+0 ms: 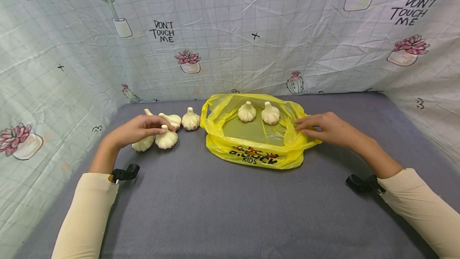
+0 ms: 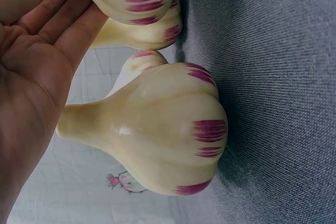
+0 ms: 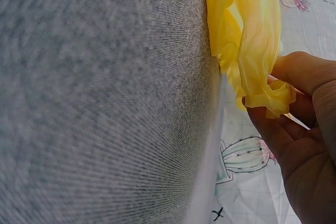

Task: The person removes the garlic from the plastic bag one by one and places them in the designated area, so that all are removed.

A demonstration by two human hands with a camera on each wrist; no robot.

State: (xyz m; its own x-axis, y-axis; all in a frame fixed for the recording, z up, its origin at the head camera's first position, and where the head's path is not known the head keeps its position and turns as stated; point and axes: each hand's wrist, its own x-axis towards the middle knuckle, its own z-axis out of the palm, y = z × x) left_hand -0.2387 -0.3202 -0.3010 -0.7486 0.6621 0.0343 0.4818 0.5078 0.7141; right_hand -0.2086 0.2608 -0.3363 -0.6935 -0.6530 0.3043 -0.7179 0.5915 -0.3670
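My left hand (image 1: 145,128) pinches the neck of a garlic bulb (image 1: 166,139) at the left of the table. Other garlic bulbs stand or lie close around it; one bulb (image 2: 157,124) fills the middle of the left wrist view, and another (image 1: 190,120) stands between that group and the bag. A yellow plastic bag (image 1: 251,154) with printed lettering lies spread open in the middle. Inside it two garlic bulbs sit side by side, a left one (image 1: 246,112) and a right one (image 1: 270,113). The right hand (image 1: 325,129) holds the bag's right edge between thumb and fingers.
Grey cloth (image 1: 230,211) covers the table. Behind and at the sides hangs a pale curtain (image 1: 230,31) printed with cacti and words. A black wrist device (image 1: 125,172) is on the left forearm, and a matching one (image 1: 361,183) on the right.
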